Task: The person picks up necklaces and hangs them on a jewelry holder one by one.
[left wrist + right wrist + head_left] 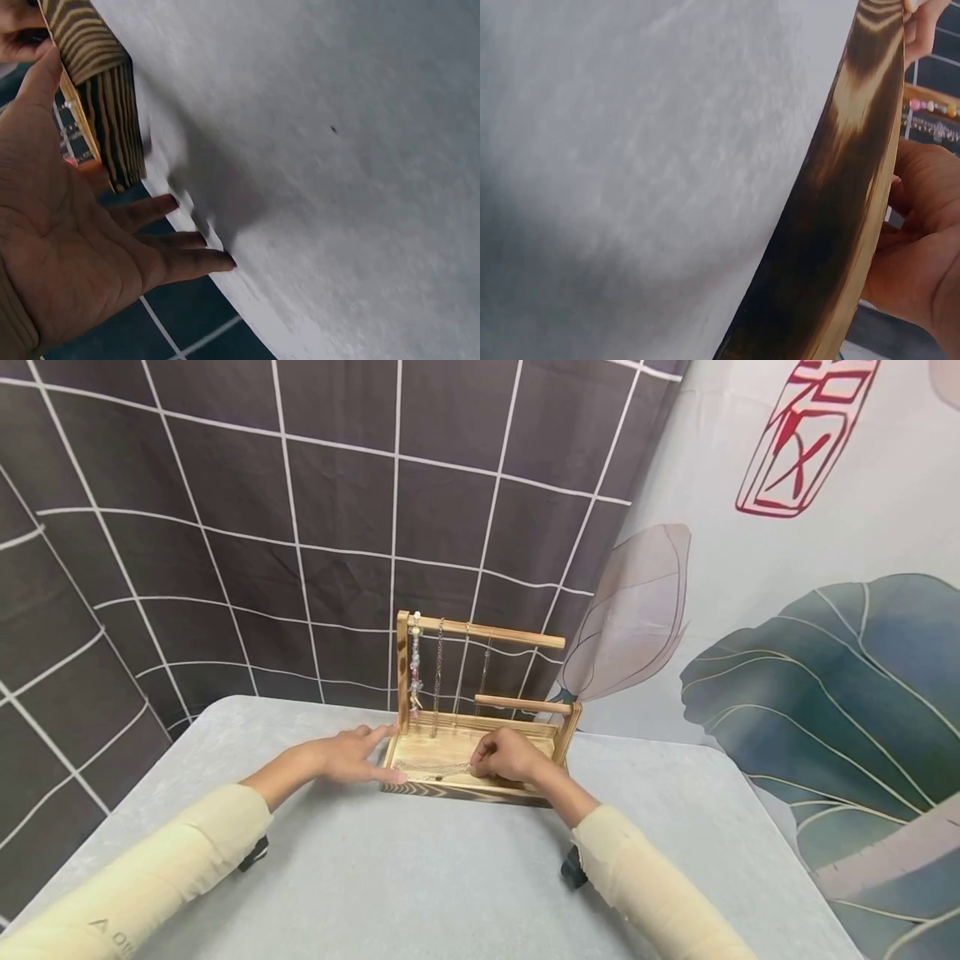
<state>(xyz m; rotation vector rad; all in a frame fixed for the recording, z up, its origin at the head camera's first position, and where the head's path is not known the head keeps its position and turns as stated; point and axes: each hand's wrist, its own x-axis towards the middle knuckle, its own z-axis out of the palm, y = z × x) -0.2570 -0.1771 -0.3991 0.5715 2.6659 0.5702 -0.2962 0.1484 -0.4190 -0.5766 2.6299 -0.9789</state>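
Note:
A wooden jewelry stand point(480, 793) with a shallow tray base is on the table. My left hand point(348, 757) is at its left end, fingers spread and thumb resting on the front left corner; the left wrist view also shows this hand point(67, 232) beside the striped edge. Inside the tray lies a thin chain necklace point(450, 767). My right hand point(512, 755) pinches its right end with curled fingertips. In the right wrist view the right hand point(930, 232) is behind the front edge, its fingertips partly hidden.
From the stand's upper bar point(517, 636) hang a colorful beaded strand point(416, 664) and several thin chains, among them a dark chain point(439, 677). A shorter, lower bar point(517, 703) is at the right. A dark gridded curtain point(337, 502) hangs behind the grey table point(390, 877).

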